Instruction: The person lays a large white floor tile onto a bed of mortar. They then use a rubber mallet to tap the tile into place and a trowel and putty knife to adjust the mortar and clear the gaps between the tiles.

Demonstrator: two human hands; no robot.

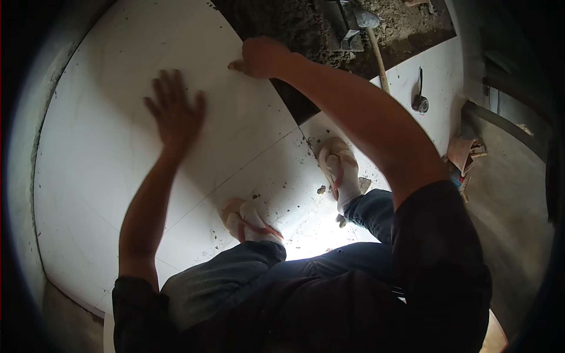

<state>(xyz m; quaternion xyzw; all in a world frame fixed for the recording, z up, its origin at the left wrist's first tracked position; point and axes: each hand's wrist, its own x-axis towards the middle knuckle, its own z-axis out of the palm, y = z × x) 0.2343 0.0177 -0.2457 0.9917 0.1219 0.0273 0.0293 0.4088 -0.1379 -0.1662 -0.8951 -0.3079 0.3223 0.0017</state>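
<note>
A large white floor tile lies before me, with a straight edge beside a dark patch of rough mortar. My right hand is closed at that edge, thumb over the tile's top face and the other fingers curled at the border; their tips are hidden. To its left, my left hand is open over the tile, fingers spread and slightly blurred. I cannot tell whether its palm touches the surface. Both hands are bare.
On the mortar lie a metal trowel-like tool and a mallet with a wooden handle. A small round device with a black strap lies on white tile at right. My sandalled feet stand among scattered crumbs. A wall borders the left.
</note>
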